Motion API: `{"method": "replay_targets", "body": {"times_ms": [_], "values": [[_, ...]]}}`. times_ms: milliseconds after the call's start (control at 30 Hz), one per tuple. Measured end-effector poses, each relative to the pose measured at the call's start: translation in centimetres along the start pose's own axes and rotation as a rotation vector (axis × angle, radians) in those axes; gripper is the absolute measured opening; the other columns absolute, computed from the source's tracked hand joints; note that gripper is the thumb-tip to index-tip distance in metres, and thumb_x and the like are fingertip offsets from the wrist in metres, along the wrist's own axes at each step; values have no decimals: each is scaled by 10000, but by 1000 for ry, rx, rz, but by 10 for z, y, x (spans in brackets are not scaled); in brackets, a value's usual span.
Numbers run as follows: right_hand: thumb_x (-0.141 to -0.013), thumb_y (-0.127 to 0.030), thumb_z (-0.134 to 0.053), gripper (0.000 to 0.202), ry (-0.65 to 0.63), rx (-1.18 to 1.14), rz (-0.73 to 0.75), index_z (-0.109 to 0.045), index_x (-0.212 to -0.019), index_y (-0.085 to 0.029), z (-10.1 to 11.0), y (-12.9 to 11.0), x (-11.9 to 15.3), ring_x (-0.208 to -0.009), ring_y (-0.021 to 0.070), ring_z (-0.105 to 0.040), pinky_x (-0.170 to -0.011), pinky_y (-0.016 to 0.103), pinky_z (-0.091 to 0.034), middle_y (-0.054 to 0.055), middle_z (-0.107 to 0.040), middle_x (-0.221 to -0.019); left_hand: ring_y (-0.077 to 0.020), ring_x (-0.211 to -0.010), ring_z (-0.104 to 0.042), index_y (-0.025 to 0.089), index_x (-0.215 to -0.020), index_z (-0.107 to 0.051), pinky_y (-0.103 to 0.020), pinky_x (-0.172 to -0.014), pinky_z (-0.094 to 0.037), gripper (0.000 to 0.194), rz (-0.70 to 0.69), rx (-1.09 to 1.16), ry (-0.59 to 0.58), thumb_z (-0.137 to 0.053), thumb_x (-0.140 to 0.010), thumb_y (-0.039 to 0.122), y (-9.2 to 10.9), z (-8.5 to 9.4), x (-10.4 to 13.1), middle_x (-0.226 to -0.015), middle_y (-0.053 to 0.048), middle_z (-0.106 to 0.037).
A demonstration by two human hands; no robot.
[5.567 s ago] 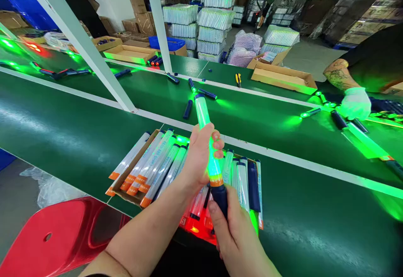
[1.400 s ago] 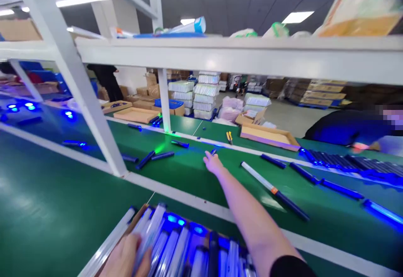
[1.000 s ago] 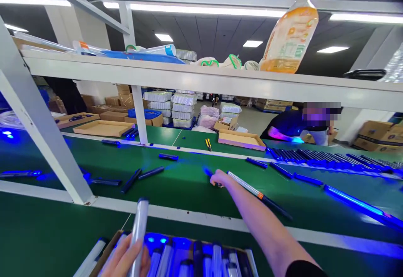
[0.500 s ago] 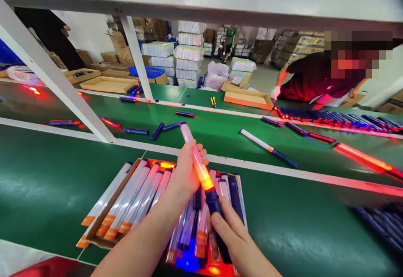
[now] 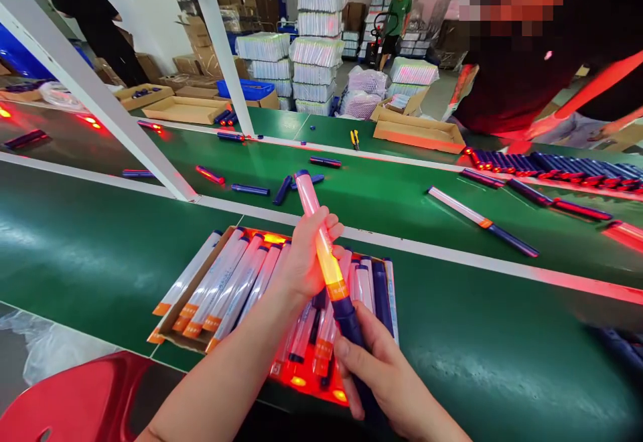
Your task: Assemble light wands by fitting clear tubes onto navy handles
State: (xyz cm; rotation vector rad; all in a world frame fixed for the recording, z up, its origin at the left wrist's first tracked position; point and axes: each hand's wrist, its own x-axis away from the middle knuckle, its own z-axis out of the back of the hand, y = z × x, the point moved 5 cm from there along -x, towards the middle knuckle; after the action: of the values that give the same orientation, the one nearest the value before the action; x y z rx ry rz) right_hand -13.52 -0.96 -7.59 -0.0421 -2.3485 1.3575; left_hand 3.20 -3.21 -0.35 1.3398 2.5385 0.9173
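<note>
A light baton (image 5: 329,264) glows orange and pink, tilted with its dark blue handle toward me. My left hand (image 5: 309,251) is wrapped round its translucent tube. Around the dark handle, my right hand (image 5: 369,358) is closed, thumb on top. Beneath both hands lies a shallow cardboard box (image 5: 195,341) holding several white tubes (image 5: 221,288) with orange bands and dark caps. Red light shines among the pieces at the box's near side. My forearms and hands hide part of its contents.
On the green belt (image 5: 392,201) lie several dark handles (image 5: 250,189) and another baton (image 5: 459,207). A white post (image 5: 125,127) slants at left. Across the belt, a person (image 5: 532,74) stands by a row of dark handles (image 5: 567,171). A red stool (image 5: 75,402) is at lower left.
The view has shifted, showing more of the red stool. Parts on the belt appear farther right. Both hands keep hold of the baton, and the blue glow in the box has turned red.
</note>
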Motion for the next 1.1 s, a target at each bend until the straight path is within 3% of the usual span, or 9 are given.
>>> {"method": "replay_targets", "body": {"times_ms": [167,300,467,667,867,1100], "values": [[-955,-667,-674,882,131,5,-11,-257,-1603,-239,8,6,-4,-451,68,-444,-454,174,-337,-95,-523,-631,-86,-681,-533,224,-980,-552,-172,-491,-491,443,-75,-89,63,-894,-762,401,9,3,1,-851,43,-509],[-923,-746,-653,939,167,96,-57,-249,-1612,-254,8,2,-4,-512,84,-461,-495,192,-356,-80,-529,-664,-75,-656,-527,191,-963,-573,-164,-488,-501,357,-103,-167,55,-848,-807,358,7,4,-2,-855,24,-551],[-969,-745,-580,717,79,219,-58,-473,-1430,-207,1,-7,-3,-497,77,-408,-476,194,-316,-91,-446,-615,-41,-551,-410,196,-842,-453,-111,-389,-342,396,-22,-123,93,-826,-837,329,-1,4,-4,-715,71,-424],[-944,-753,-608,731,17,67,-65,-462,-1388,-191,-9,-2,-2,-446,50,-423,-439,189,-280,-58,-542,-733,-36,-525,-416,187,-850,-453,-123,-367,-344,324,76,33,125,-774,-854,232,-6,12,-4,-715,74,-417],[-954,-765,-580,697,59,136,-94,-459,-1344,-200,-16,-3,-1,-451,66,-375,-446,182,-284,-106,-445,-594,-37,-483,-414,188,-849,-457,-119,-352,-323,209,86,110,185,-605,-990,231,-5,18,0,-683,71,-396],[-980,-719,-586,577,51,209,-95,-509,-1258,-220,-13,-4,4,-461,40,-373,-444,173,-266,-100,-445,-673,-44,-488,-422,198,-846,-464,-117,-354,-321,282,-9,79,129,-731,-916,253,-2,18,10,-680,75,-403]]}}
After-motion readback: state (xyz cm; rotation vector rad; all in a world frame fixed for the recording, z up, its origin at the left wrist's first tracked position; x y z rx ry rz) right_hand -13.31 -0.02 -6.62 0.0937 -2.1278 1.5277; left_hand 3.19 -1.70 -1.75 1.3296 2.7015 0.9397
